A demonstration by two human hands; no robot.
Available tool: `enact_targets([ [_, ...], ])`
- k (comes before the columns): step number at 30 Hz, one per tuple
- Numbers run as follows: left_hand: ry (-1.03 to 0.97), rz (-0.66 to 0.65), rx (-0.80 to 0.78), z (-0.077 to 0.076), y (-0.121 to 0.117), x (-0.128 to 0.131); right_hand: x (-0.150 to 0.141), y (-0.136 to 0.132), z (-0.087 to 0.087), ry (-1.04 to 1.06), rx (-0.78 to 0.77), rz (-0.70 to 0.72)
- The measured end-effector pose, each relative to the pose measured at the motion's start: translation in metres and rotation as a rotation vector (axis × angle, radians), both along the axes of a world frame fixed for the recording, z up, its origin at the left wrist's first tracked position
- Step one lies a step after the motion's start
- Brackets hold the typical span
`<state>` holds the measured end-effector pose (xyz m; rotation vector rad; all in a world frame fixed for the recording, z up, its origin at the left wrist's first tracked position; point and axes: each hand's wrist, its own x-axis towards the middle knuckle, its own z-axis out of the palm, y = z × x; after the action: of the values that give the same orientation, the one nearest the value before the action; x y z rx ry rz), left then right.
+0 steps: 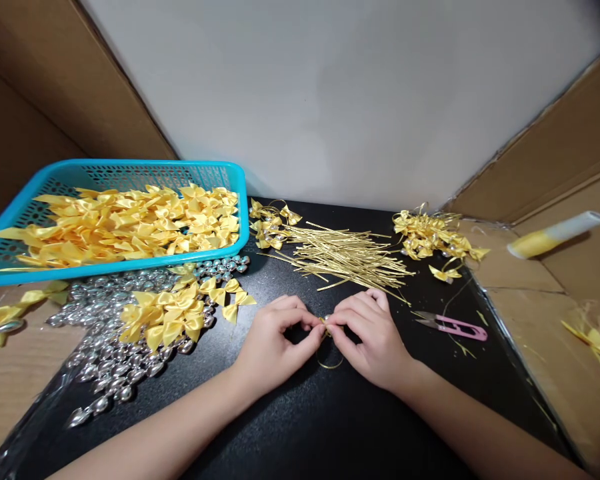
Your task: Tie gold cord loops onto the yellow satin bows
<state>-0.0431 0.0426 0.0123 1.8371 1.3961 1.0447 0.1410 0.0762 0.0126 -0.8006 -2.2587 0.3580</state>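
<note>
My left hand [285, 330] and my right hand [367, 333] meet over the middle of the black table. The thumb and forefinger of each are pinched together on a thin gold cord [330, 367], whose loop hangs below the fingertips. A bit of yellow and something shiny show between the fingers, mostly hidden. Just beyond the hands lies a pile of cut gold cords [350, 257]. Off to the left are loose yellow ribbon bows [167, 317] on a spread of silver beads [125, 360].
A blue plastic basket [244, 220] full of yellow bows stands at the left. Finished-looking bows with cord loops [430, 233] are heaped at the back right. Pink thread snips [463, 328] lie right of my right hand. Cardboard walls and a tube [555, 235] flank the table.
</note>
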Motion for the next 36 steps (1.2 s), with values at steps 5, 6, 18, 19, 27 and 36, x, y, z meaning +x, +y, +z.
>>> enact_targets([
  [5, -0.030, -0.009, -0.083, 0.0014, 0.0031, 0.0001, -0.0007, -0.0005, -0.0015, -0.007, 0.039, -0.008],
  [6, -0.032, -0.009, -0.089, 0.0019, 0.0033, 0.0003, -0.0005, -0.0007, -0.0020, -0.010, 0.035, -0.009],
  [18, -0.022, -0.008, -0.085, 0.0035, 0.0038, 0.0025, -0.0007, -0.0004, -0.0050, -0.009, -0.018, -0.007],
  [19, -0.019, -0.008, -0.083, 0.0039, 0.0036, 0.0026, -0.0006, -0.0005, -0.0048, -0.007, -0.020, -0.010],
  [27, -0.015, -0.004, -0.102, 0.0026, 0.0038, 0.0031, -0.0011, -0.0009, -0.0030, 0.010, -0.023, -0.006],
  [36, -0.028, 0.003, -0.114, 0.0008, 0.0032, 0.0026, -0.0013, -0.0016, -0.0044, 0.010, -0.051, -0.004],
])
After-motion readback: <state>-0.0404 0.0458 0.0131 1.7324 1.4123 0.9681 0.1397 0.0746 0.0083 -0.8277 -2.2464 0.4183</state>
